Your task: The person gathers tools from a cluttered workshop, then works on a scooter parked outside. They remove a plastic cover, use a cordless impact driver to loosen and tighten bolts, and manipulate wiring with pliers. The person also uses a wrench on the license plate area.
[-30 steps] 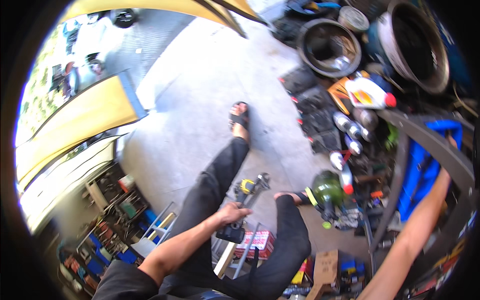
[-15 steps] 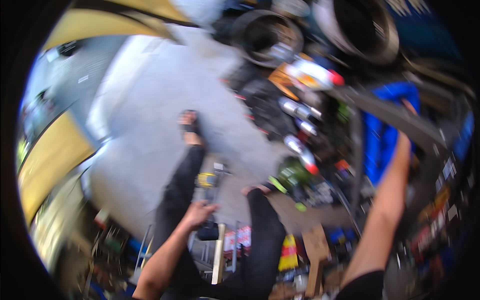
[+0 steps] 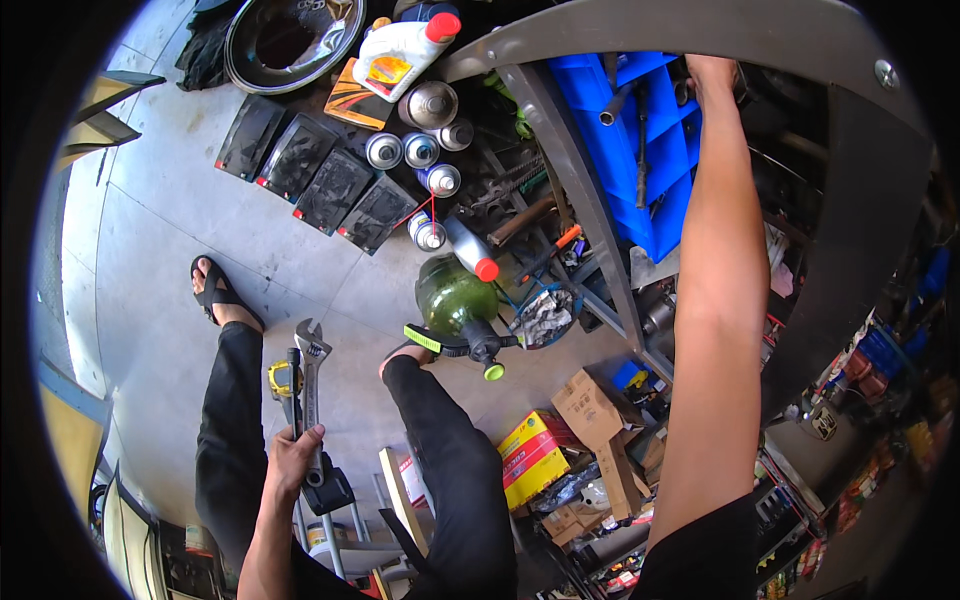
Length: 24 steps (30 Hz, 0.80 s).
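My left hand (image 3: 293, 455) is closed around a steel adjustable wrench (image 3: 311, 375), its jaw upward. A dark rod-like tool (image 3: 293, 385) stands alongside the wrench. Just behind them show the yellow body of a power tool (image 3: 281, 378) and a black battery-like block (image 3: 328, 492); I cannot tell whether my hand also grips this tool. My right arm stretches to the upper right, where my right hand (image 3: 712, 76) is at the blue divided bin (image 3: 660, 185). Its fingers are hidden behind the grey metal frame (image 3: 690, 30). Sockets and dark metal bars (image 3: 642, 165) lie in the bin.
Several black batteries (image 3: 295, 160), spray cans (image 3: 420, 150) and a white bottle (image 3: 390, 60) stand on the concrete floor. A green glass jug (image 3: 450, 292) is by my right foot. Cardboard boxes (image 3: 590, 410) and a yellow-red carton (image 3: 530, 460) lie nearer. A stepladder (image 3: 345, 540) is below me.
The view has swung right, so my legs and left hand now appear farther left. My left hand still holds the wrench. My right hand stays at the blue bin.
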Available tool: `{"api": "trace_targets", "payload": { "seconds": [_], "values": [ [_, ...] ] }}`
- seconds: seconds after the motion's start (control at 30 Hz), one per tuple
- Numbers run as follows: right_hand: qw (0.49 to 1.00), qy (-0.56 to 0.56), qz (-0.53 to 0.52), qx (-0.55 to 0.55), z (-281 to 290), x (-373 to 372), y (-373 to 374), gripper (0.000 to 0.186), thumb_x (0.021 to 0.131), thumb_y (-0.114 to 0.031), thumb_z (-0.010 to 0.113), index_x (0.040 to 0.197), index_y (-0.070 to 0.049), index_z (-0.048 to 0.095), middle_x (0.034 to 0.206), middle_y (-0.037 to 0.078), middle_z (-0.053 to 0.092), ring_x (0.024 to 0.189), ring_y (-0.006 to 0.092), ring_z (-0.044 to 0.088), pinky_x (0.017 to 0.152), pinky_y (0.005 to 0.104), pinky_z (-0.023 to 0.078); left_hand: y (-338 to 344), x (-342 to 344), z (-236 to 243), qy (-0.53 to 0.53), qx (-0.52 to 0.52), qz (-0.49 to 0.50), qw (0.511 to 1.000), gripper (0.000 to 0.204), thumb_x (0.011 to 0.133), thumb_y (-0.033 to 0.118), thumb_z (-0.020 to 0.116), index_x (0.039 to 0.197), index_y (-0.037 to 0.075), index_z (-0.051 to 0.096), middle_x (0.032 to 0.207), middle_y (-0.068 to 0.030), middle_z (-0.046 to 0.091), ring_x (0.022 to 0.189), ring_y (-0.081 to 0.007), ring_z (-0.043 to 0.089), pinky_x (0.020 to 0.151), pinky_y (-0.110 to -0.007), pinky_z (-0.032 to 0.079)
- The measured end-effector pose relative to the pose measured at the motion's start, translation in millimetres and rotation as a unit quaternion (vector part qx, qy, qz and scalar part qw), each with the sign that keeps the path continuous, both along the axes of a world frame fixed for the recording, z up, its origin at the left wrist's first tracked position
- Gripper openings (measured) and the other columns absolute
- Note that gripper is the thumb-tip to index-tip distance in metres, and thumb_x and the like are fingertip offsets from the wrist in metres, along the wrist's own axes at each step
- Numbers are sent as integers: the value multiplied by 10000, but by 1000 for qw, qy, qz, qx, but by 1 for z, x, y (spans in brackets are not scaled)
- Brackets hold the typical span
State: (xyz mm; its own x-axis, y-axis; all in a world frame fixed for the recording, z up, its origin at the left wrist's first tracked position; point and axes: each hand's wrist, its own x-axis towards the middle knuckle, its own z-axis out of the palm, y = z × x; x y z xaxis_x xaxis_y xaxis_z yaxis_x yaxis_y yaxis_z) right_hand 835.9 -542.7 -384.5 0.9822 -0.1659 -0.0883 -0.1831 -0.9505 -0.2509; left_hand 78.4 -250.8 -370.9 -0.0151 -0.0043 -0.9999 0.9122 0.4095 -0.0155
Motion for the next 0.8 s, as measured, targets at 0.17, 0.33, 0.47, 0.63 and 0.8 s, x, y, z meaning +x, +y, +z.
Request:
{"api": "trace_targets", "payload": {
  "seconds": [0.17,0.33,0.47,0.63,0.8],
  "values": [
    [997,76,8,30,8,11,9,254,950,-385,774,1068,-162,795,776,39,688,602,142,626,604,328,565,-13,12,-2,-10,-16,-17,1000,302,984,282,803,851,47,668,694,4,621,570,-99,577,536,-286,453],
    [993,111,21,44,9,5,11,301,999,-385,711,1100,-101,712,712,17,601,538,103,555,514,309,525,-19,16,0,-18,-17,-53,998,285,987,258,796,852,44,666,693,-7,639,572,-114,604,539,-299,486],
    [993,106,37,28,10,8,15,302,1016,-389,696,1078,-94,683,690,5,572,525,90,533,503,301,520,-22,13,-4,-16,-13,-63,998,294,991,270,787,850,43,665,692,-6,638,566,-114,600,536,-299,484],
    [990,134,36,33,15,16,14,295,1028,-397,691,1031,-103,661,675,-7,552,524,81,521,514,295,526,-23,11,-10,8,-21,-19,1000,297,992,282,783,857,44,669,686,-3,627,565,-109,593,530,-294,470],
    [964,245,10,100,21,21,6,301,1039,-404,687,983,-112,640,659,-20,533,524,72,509,525,289,532,-22,15,-12,6,-14,-7,1000,283,991,276,786,865,53,666,698,-4,633,574,-110,591,538,-292,464]
  ]
}}
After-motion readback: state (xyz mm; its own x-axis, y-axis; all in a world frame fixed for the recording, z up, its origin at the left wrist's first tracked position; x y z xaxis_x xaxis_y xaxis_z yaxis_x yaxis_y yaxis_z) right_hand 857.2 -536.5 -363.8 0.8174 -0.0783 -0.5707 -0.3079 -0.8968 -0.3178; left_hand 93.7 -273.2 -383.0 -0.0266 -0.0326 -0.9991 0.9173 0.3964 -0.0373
